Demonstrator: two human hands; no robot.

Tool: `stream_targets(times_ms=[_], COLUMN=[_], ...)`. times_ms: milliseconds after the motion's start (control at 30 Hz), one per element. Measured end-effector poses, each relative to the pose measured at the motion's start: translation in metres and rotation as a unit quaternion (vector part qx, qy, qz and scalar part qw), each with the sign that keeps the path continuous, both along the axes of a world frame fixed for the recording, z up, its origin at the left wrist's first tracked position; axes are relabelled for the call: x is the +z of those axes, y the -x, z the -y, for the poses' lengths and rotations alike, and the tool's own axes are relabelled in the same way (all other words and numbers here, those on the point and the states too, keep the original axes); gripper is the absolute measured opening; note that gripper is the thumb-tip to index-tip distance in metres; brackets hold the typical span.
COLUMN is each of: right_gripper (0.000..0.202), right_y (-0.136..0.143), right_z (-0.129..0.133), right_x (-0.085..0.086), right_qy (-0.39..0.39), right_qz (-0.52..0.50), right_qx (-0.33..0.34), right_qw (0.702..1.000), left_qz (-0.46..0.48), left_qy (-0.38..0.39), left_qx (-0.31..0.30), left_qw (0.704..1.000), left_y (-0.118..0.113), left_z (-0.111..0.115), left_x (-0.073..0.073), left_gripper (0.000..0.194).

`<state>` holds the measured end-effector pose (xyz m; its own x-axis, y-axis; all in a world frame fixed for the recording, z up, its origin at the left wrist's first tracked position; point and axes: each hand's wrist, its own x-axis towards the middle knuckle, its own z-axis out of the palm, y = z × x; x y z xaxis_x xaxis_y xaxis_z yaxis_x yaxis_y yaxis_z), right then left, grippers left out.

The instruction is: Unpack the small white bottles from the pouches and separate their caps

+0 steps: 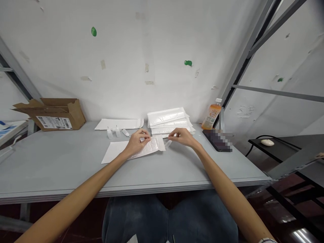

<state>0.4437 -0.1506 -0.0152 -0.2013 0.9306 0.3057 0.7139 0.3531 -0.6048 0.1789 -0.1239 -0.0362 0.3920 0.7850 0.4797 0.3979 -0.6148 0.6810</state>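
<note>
— Where to find the flat white padded plastic envelope (152, 146)?
— On the grey tabletop (177, 173), pinched in the left grip (137, 141) near its right end.
— And the right grip (184, 136)?
— Bent fingertips just beside a small translucent plastic-looking piece (168, 144); gripping it or not, cannot tell.
— How to handle the envelope?
— Probably light, soft, slightly slippery; better to take by the edge, gently.

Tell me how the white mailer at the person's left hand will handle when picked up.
The mailer is probably light, since it looks thin and flat. Its wrinkled surface suggests it may bend rather than stay stiff. The glossy sheen hints it could feel slightly slippery.
</note>
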Motion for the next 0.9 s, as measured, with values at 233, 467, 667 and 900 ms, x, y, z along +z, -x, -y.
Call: stream_targets(times_ms=[233, 467, 667, 900], right_gripper=[0.026, 0.018, 0.024, 0.023], right_y=[-0.016, -0.013, -0.018, 0.013], right_z=[-0.005, -0.006, 0.002, 0.01], right_x=[-0.008, -0.01, 0.004, 0.004], right_qy=[0.102, 0.059, 0.149, 0.172], right_qz=[0.054, 0.104, -0.057, -0.061], right_qx=[0.044, -0.002, 0.039, 0.114], right_qw=[0.992, 0.993, 0.986, 0.977], left_qz=[0.001, -0.021, -0.029, -0.026], left_qy=[-0.004, -0.016, -0.022, -0.018], left_qx=[0.0, -0.01, 0.0, 0.006], left_qw=[1.0, 1.0, 0.999, 0.999], left_y=[0.0, 0.0, -0.001, -0.002], left_z=[0.001, -0.001, -0.006, -0.008], left_x=[0.001, -0.003, -0.009, -0.011], left_gripper=[0.025, 0.024, 0.026, 0.024])
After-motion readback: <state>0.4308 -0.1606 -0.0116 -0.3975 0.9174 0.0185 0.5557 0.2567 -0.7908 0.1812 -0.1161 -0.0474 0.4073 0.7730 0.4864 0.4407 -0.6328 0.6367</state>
